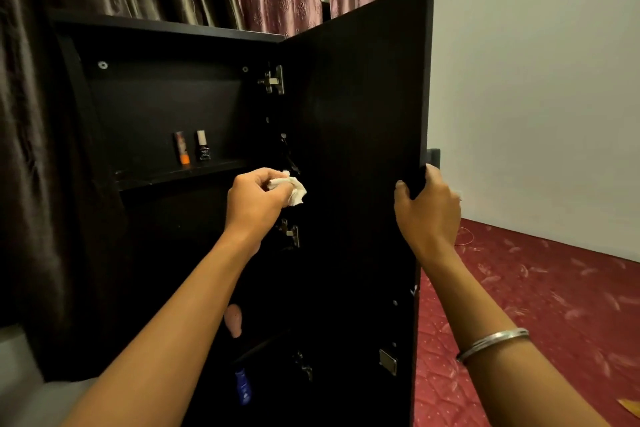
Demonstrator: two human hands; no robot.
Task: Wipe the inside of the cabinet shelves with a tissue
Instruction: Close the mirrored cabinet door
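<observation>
Head view shows my left hand point(254, 199) clamped on the crumpled tissue point(292, 189) just right of the upper shelf point(180, 173), which runs leftward from it, while my right hand point(427, 208) grips the cabinet door point(360, 149) edge.

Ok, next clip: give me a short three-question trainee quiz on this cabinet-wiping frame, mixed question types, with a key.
1. True or false: the left hand holds a crumpled white tissue.
2. What does the right hand grip?
A. the curtain
B. the outer edge of the open cabinet door
C. a bottle
3. Fill in: on the upper shelf stand ___ small bottles, one with an orange end and one dark with a pale cap.

Key: 1 true; 2 B; 3 two.
</observation>
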